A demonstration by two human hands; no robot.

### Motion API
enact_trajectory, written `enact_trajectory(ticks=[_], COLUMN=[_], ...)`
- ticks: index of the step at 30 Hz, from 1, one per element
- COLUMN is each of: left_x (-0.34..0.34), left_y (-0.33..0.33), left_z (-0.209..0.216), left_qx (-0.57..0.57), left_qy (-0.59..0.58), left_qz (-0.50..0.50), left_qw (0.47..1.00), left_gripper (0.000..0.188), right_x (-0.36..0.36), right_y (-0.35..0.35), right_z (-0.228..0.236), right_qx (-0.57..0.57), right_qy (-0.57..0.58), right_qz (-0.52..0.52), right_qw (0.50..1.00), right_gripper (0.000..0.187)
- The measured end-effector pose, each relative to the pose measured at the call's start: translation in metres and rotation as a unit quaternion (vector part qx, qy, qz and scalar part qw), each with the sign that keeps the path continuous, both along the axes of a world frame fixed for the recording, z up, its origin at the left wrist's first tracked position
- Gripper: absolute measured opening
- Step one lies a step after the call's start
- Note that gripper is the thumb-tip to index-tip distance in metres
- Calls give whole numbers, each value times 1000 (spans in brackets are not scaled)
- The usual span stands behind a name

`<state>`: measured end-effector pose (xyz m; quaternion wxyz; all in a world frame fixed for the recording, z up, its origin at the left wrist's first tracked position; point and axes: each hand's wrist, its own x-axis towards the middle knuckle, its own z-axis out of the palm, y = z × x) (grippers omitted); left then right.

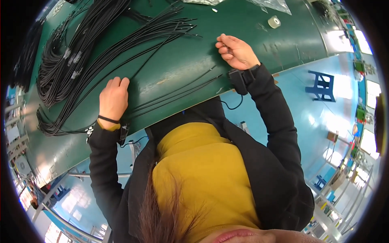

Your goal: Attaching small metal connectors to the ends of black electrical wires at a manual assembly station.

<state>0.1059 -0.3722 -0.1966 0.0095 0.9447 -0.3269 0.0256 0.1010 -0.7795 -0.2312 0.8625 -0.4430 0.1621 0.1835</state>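
My left hand [113, 98] rests at the left on the green table, its fingers closed at the end of a thin black cable [150, 55] that slants up toward the bundle. Beside that hand, a few loose black cables [174, 94] stretch along the near edge. Over the table to the right, my right hand [238, 53] is raised with its fingers curled together; what they hold, if anything, is too small to make out. A large looped bundle of black cables [77, 60] lies left and beyond my left hand, its cut ends fanned toward the middle.
The green table [291, 48] ends in a near edge just before my body. A small white roll [274, 22] stands at the far right, near clear plastic bags [272, 5]. A blue stool [321, 86] is on the blue floor to the right.
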Motion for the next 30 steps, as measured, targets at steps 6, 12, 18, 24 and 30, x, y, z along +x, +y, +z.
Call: enact_trajectory(ticks=[6, 12, 18, 24, 30], left_x=[34, 74, 54, 67, 33], left_y=[-49, -129, -116, -119, -141], left_z=[8, -34, -13, -6, 9], left_qx=[-59, -141, -376, -296, -393], left_qy=[120, 30, 329, 72, 164], left_qz=[19, 32, 59, 29, -38], left_qw=[991, 989, 864, 952, 904], left_gripper=[27, 28, 20, 18, 21], right_x=[-6, -6, 2, 4, 3], right_y=[23, 34, 29, 48, 45], right_z=[29, 30, 14, 23, 17], right_qx=[-15, -74, -13, -69, -3], right_qy=[30, 21, -8, -25, -14], right_qz=[-38, -54, 12, -5, -23], right_qw=[999, 996, 1000, 997, 1000], right_gripper=[24, 24, 23, 20, 18])
